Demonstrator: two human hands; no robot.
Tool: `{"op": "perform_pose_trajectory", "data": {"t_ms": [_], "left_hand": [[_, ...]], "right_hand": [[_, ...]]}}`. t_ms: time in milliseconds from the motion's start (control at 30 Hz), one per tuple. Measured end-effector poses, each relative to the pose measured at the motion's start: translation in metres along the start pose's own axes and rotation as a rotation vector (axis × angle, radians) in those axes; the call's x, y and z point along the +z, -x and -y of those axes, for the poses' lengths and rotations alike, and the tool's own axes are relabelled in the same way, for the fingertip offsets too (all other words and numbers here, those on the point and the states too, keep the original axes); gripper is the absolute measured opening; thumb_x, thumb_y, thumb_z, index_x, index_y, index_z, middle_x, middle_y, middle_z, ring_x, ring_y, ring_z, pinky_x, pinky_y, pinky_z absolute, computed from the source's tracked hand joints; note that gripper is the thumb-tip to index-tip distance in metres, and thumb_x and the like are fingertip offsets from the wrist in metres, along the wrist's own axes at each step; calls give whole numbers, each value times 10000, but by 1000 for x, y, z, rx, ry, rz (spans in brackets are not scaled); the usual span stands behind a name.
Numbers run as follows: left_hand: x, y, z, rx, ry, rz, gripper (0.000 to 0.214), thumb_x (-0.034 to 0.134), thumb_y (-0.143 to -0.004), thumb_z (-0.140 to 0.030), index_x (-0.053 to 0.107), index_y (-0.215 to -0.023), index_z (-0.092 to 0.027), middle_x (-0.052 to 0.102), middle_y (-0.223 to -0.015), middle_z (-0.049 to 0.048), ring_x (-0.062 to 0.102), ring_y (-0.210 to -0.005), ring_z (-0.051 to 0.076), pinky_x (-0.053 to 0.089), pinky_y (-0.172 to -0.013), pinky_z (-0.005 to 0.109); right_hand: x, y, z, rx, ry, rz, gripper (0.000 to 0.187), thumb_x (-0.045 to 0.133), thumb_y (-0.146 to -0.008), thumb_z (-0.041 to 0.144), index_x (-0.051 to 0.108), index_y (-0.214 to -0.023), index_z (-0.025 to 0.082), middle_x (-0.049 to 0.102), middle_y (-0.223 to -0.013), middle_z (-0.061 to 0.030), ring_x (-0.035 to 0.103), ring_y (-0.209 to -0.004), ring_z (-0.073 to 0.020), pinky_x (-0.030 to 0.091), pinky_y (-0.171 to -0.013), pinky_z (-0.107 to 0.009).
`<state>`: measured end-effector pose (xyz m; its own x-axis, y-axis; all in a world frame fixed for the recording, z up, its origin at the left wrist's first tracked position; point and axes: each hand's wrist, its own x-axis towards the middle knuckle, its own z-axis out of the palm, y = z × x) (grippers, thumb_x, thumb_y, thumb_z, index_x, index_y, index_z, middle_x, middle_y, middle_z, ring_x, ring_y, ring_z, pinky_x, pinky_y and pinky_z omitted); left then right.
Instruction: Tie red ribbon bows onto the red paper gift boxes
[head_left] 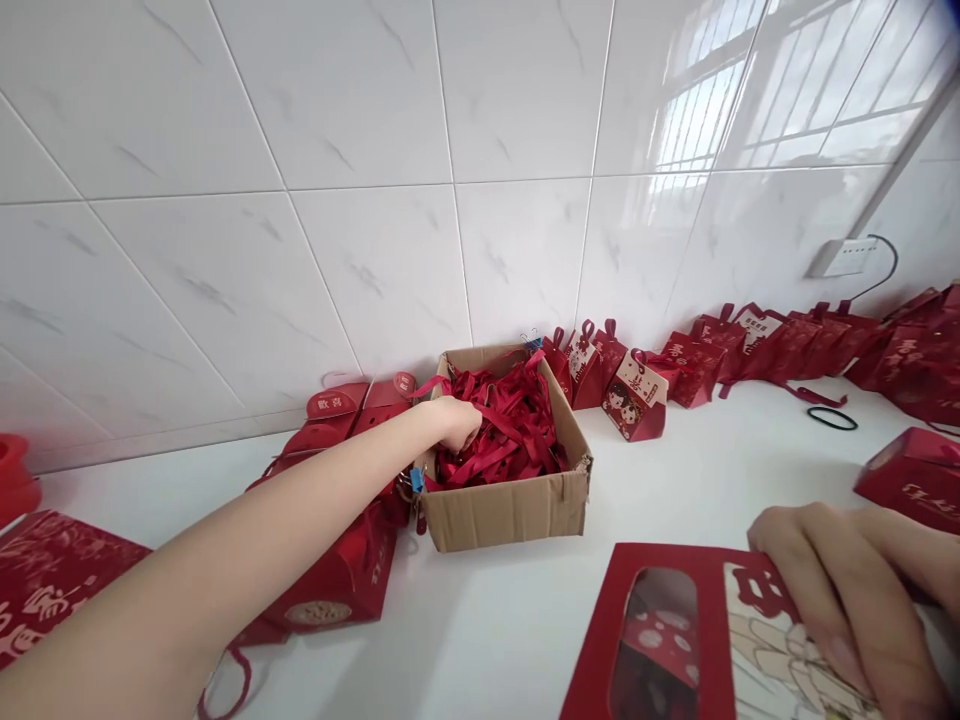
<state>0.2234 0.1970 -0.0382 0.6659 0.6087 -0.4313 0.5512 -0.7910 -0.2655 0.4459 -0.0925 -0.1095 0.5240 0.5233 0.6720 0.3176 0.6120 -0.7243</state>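
My left hand reaches into an open cardboard box full of dark red ribbons. Its fingers are curled in and closed on a red ribbon at the left side of the heap; the fingertips are partly hidden. At the lower right, my right hand grips a red gift box by its top right part. This gift box has a rounded clear window with a spotted red thing behind it, and a cream panel with a printed figure. The bottom of the frame cuts it off.
Red gift boxes are packed left of the cardboard box. A row of small red boxes with ribbon loops lines the tiled wall to the right. A black ring lies near a wall socket. Blue binder clips hold the cardboard box's edge.
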Motion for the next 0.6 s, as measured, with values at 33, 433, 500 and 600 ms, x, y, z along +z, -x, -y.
{"op": "perform_pose_trajectory", "data": {"t_ms": [33, 433, 500, 600], "left_hand": [[2, -4, -1, 5, -3, 30, 179, 672, -520, -89, 723, -657, -191, 728, -742, 55, 638, -657, 208, 454, -600, 271], [-2, 1, 13, 55, 148, 50, 62, 696, -590, -182, 722, -646, -193, 716, -708, 37, 601, -597, 170, 391, -516, 248], [-15, 18, 21, 66, 194, -8, 97, 665, -665, -229, 727, -734, -202, 728, -796, 25, 611, -648, 153, 396, -539, 231], [-27, 58, 23, 55, 263, -162, 227, 526, -819, -335, 693, -913, -212, 714, -920, 25, 607, -701, 143, 402, -578, 229]], "right_hand": [[-1, -5, -16, -198, -184, -29, 321, 574, -515, 788, 545, -491, 469, 319, -302, 22, 385, -310, -203, 224, -389, -339], [-3, -32, -46, -153, -63, -222, 498, 525, -289, 845, 440, -425, 373, 146, -310, 10, 277, -249, -186, 109, -393, -285], [13, -28, -31, -125, -194, -101, 391, 612, -430, 731, 450, -429, 374, 69, -284, 39, 198, -216, -159, 122, -372, -279], [46, -19, 0, -116, -387, 72, 235, 686, -584, 562, 551, -520, 380, 185, -257, 58, 241, -201, -138, 207, -323, -277]]}}
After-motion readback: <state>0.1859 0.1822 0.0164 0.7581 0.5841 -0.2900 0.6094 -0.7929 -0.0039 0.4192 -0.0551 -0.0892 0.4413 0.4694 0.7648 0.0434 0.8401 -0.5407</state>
